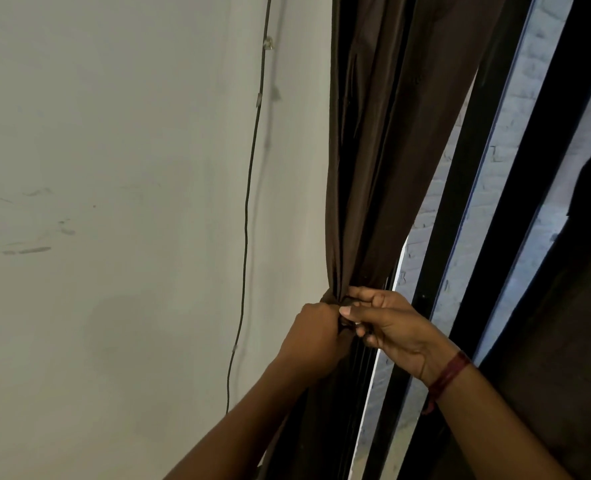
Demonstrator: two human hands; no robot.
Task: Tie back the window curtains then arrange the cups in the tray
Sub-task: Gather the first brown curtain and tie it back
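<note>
Nearest to my view, two forearms enter from the bottom of the frame and meet at lower centre. The left hand (pixel 316 327) has its fingers curled round the gathered waist of the brown curtain (pixel 384 168), gripping it; the fingertips are hidden by the cloth. The right hand (pixel 391 327), with a red wristband (pixel 449 375) at the wrist, pinches a dark tie (pixel 348 301) between thumb and forefinger, hard against the gather. Governing relation: the curtain's long axis runs near vertical, from the upper centre of the frame down to the hands, and the tie crosses that axis at the gather, between the two hands. The right hand stands on the window frame (pixel 460 220) side, the left on the wall (pixel 114 168) side. I judge the knot unfinished; the next pull should run across the axis, with the hands drawing apart. A cable (pixel 249 202) hangs on the wall, well apart from the work. Cups and tray are not in view.
</note>
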